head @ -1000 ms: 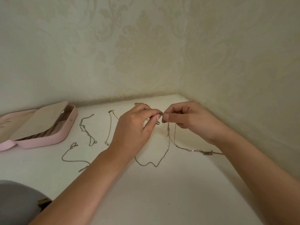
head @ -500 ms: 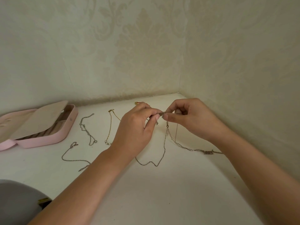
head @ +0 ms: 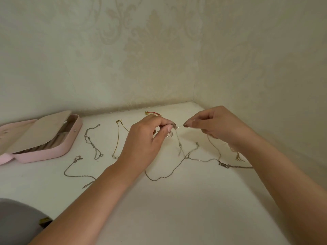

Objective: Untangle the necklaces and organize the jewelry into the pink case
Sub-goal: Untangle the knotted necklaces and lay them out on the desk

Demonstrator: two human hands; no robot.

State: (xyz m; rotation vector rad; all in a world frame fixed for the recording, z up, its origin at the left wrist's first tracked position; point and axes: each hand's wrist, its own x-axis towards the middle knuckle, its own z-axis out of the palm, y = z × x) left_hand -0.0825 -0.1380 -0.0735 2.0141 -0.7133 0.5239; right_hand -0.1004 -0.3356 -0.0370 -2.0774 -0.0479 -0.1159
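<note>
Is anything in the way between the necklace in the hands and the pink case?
Yes. A gold chain and a silver chain lie on the table between the held necklace and the pink case, and a beige flap covers part of it.

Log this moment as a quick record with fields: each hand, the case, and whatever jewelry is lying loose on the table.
left hand: pinches the held chain at its top
right hand: pinches the same chain, just apart from the left fingertips
held chain: hangs down to the table, meeting other strands there
case: open, far left on the table
silver chain: lies alone, right of the case
gold chain: lies alone, beside the left hand
red bracelet: behind the left hand, near the wall
</note>
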